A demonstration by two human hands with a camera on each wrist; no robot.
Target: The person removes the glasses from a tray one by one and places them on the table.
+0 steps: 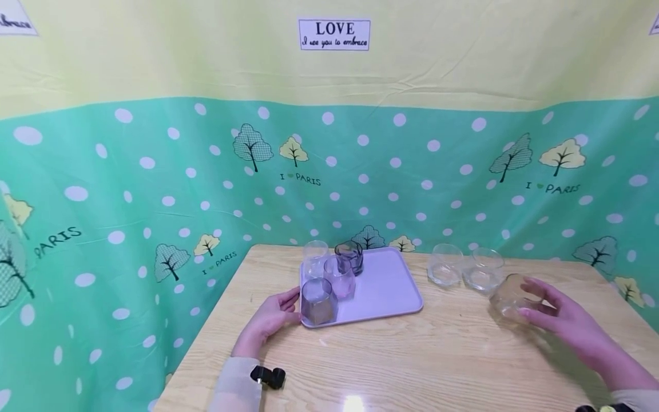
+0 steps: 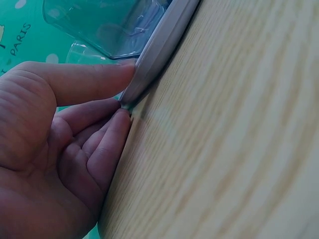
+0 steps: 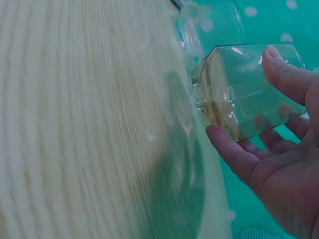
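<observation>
At the right of the table, my right hand (image 1: 561, 315) holds an amber glass (image 1: 507, 297) by its sides, thumb opposite the fingers. The right wrist view shows that glass (image 3: 249, 89) see-through and faceted; whether its base touches the table I cannot tell. My left hand (image 1: 270, 317) pinches the left edge of a lilac tray (image 1: 378, 289), with the thumb against the rim (image 2: 149, 57) and the other fingers lower down. On the tray's left part stand a grey glass (image 1: 318, 309), a pinkish glass (image 1: 341, 281), a dark glass (image 1: 356, 263) and a clear glass (image 1: 314, 263).
Two clear glasses (image 1: 445, 268) stand side by side between the tray and the amber glass, near the table's back edge. Behind the wooden table (image 1: 412, 360) hangs a green and yellow printed curtain (image 1: 360, 154).
</observation>
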